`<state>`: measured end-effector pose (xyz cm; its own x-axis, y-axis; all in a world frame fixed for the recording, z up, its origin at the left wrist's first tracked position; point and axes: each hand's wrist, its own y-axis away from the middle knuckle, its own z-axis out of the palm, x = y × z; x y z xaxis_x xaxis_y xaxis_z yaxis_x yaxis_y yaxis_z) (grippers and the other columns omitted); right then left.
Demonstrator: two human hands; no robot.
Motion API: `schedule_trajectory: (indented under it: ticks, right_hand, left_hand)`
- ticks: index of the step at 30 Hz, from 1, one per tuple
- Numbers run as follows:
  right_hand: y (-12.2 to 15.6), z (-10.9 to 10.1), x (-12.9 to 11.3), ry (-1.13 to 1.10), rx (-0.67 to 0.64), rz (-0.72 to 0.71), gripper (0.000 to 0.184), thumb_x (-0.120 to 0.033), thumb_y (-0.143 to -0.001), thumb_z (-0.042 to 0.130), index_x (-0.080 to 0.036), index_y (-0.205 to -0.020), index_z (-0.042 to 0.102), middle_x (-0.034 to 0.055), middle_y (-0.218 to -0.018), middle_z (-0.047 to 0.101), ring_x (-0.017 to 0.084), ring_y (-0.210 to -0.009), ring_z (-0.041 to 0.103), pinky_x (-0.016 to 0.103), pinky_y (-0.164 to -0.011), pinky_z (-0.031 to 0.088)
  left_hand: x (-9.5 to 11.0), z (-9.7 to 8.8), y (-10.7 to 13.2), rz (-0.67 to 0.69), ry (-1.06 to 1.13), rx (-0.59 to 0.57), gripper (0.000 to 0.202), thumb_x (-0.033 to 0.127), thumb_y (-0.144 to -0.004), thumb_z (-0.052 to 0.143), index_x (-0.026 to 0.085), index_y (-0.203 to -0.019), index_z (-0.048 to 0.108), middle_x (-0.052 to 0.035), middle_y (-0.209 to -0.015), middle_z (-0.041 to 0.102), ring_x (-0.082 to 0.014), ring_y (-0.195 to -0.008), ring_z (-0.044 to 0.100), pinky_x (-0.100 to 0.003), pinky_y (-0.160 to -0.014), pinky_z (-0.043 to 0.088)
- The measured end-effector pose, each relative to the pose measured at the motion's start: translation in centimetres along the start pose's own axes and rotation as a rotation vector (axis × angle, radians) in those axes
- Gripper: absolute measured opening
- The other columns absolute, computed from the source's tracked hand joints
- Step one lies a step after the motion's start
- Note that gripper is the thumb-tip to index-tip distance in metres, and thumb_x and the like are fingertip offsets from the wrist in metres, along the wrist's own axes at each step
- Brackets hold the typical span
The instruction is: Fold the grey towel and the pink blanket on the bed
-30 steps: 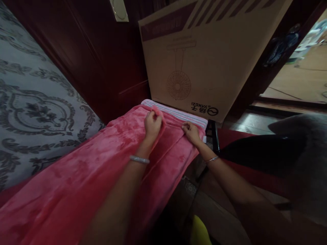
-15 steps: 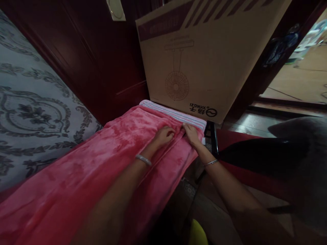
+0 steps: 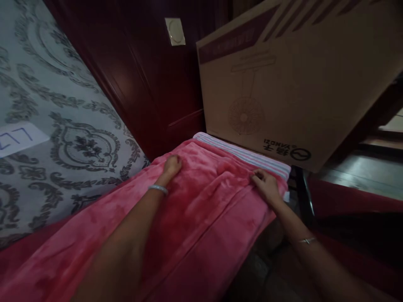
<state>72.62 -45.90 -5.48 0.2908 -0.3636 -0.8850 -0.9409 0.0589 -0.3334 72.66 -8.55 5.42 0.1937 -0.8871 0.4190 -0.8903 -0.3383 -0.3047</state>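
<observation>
Logged pink plush blanket (image 3: 201, 218) spread over striped pad (image 3: 242, 152), beside patterned wall (image 3: 88, 144). Noted left hand (image 3: 172, 165) curled on plush, right hand (image 3: 265, 184) bunched near far edge; unable to confirm grip in either. Judged soft, limp, not fragile; best pinched along far edge.

Picture edges crop the blanket (image 3: 201, 235) at left and bottom, the box (image 3: 292, 92) at top and right, and the paper (image 3: 34, 135) at left. The box's upper lettering (image 3: 234, 45) is too blurred to read. The left hand's (image 3: 172, 165) fingertips are indistinct; whether the right hand (image 3: 266, 183) pinches fabric is unclear.
</observation>
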Motion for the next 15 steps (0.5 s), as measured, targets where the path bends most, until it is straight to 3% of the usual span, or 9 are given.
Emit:
schedule_trajectory:
  ticks: [5,8,12,15]
  right_hand:
    - [0.2,0.1,0.1,-0.013,0.014,-0.01,0.03,-0.052,-0.072,0.053,-0.024,-0.076,0.061,0.0024,-0.069,0.065,0.02,-0.061,0.055,0.032,-0.059,0.04]
    - [0.4,-0.1,-0.5,-0.021,0.016,-0.006,0.031,-0.054,-0.074,0.053,-0.024,-0.075,0.06,0.0024,-0.068,0.065,0.02,-0.061,0.055,0.032,-0.059,0.039]
    - [0.4,0.0,-1.4,-0.015,0.042,-0.003,0.04,-0.063,-0.079,0.056,-0.023,-0.074,0.059,0.0033,-0.07,0.065,0.02,-0.066,0.055,0.031,-0.063,0.04]
    - [0.3,0.1,-1.5,-0.008,0.032,0.01,0.041,-0.063,-0.08,0.057,-0.023,-0.072,0.056,0.0012,-0.066,0.059,0.017,-0.062,0.051,0.03,-0.06,0.037]
  left_hand:
    - [0.3,1.4,-3.5,-0.043,-0.058,-0.037,0.011,0.027,-0.084,0.066,0.018,-0.085,0.072,-0.0184,-0.105,0.077,-0.031,-0.11,0.071,-0.037,-0.096,0.05]
    - [0.9,2.3,-5.5,-0.071,-0.091,-0.086,0.018,0.031,-0.088,0.063,0.017,-0.083,0.073,-0.021,-0.105,0.077,-0.0348,-0.113,0.07,-0.04,-0.098,0.049]
    - [1.4,4.3,-8.0,-0.091,-0.128,-0.172,0.034,0.034,-0.096,0.051,0.011,-0.097,0.076,-0.027,-0.116,0.073,-0.0415,-0.12,0.066,-0.051,-0.102,0.047]
    - [1.5,5.9,-9.3,-0.099,-0.221,-0.176,0.042,0.039,-0.099,0.048,0.008,-0.105,0.076,-0.028,-0.121,0.071,-0.0425,-0.123,0.063,-0.052,-0.103,0.046]
